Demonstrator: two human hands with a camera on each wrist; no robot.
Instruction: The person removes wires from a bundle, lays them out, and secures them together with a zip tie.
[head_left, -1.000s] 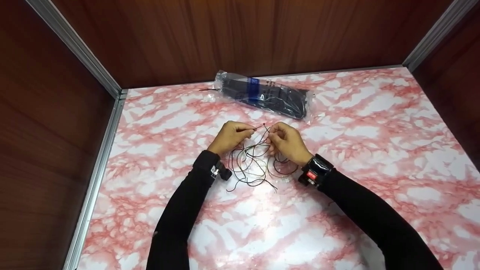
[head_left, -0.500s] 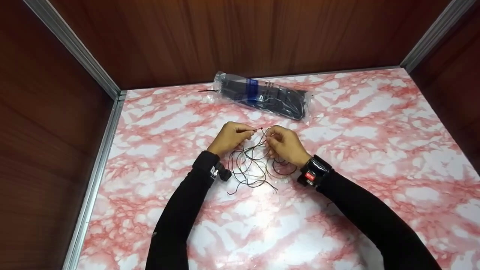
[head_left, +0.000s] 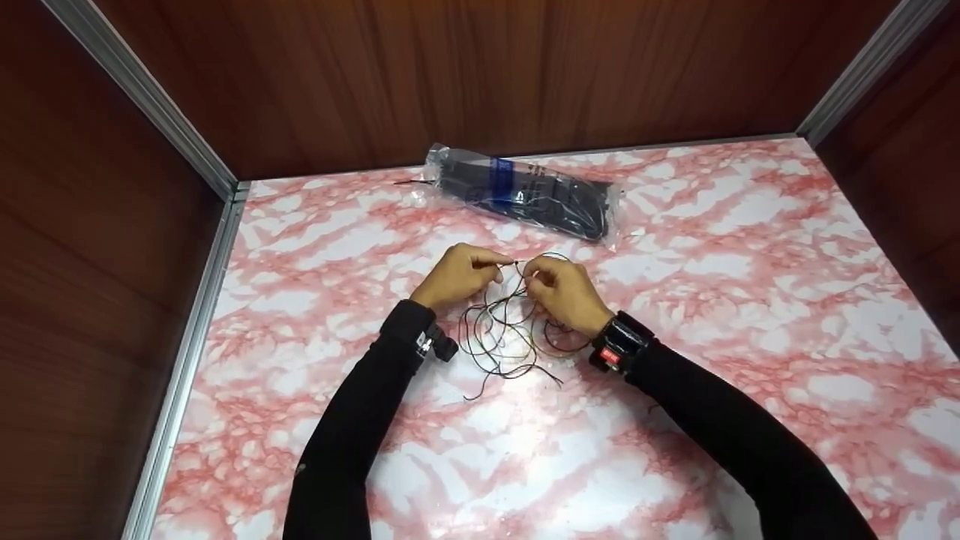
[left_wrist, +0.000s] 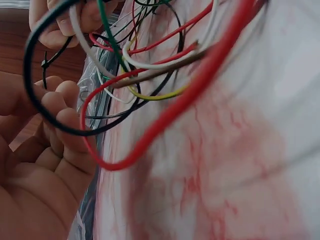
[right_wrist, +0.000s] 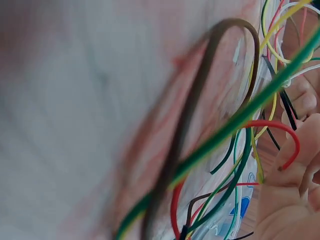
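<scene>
In the head view my left hand (head_left: 459,276) and right hand (head_left: 566,294) face each other over the table, fingertips nearly meeting. A thin black cable tie (left_wrist: 45,64) with a small head spans the gap. My left thumb and forefinger pinch one end, and my right fingers hold the other part. Around and below the hands spreads a loose tangle of thin wires (left_wrist: 187,97) in red, green, yellow, white, brown and black. Up close in the right wrist view, a green-yellow wire (right_wrist: 220,132) crosses before the right hand. Whether the tie encloses any wires cannot be seen.
Behind the hands lies a clear plastic bag (head_left: 559,201) with black strips inside and a blue label. One dark strip pokes out at its left end. Wood-grain panels (head_left: 480,75) wall the red-and-white marbled table (head_left: 750,285) at the back and sides.
My right hand has moved left, closing the gap to the left hand. The head of the cable tie has shifted left and slightly down. The wires' lower ends have shifted slightly.
</scene>
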